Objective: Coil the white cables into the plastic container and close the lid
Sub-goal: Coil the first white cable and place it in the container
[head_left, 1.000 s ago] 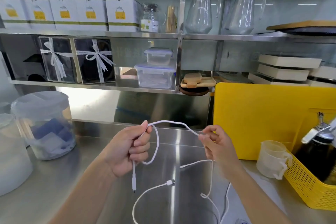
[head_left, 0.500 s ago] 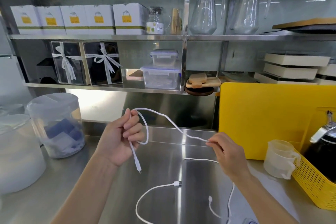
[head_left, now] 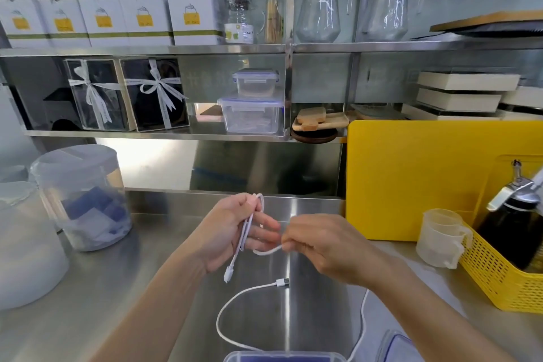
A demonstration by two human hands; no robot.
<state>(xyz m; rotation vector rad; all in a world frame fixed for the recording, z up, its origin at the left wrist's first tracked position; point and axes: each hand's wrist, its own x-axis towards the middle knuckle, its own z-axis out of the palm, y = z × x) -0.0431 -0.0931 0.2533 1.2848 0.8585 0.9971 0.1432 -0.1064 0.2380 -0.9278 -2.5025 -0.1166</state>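
My left hand [head_left: 232, 229] holds a folded loop of a white cable [head_left: 246, 232] above the steel counter, its small plug hanging below the palm. My right hand [head_left: 326, 244] pinches the same cable close beside the left fingers, and the cable's tail drops behind my right wrist. A second white cable [head_left: 235, 303] with a USB plug lies in a curve on the counter beneath my hands. The rim of a clear plastic container [head_left: 283, 356] with blue trim shows at the bottom edge, and a part of its lid [head_left: 393, 344] lies to its right.
Two round lidded tubs [head_left: 82, 200] stand at the left. A yellow board [head_left: 426, 179], a clear measuring cup [head_left: 440, 238] and a yellow basket [head_left: 505, 276] with a dark bottle stand at the right. Shelves with boxes, containers and glass jugs run behind the counter [head_left: 147, 288].
My right hand has come left to meet the left hand, folding the stretched cable into a tighter loop. The slack on the counter has shortened.
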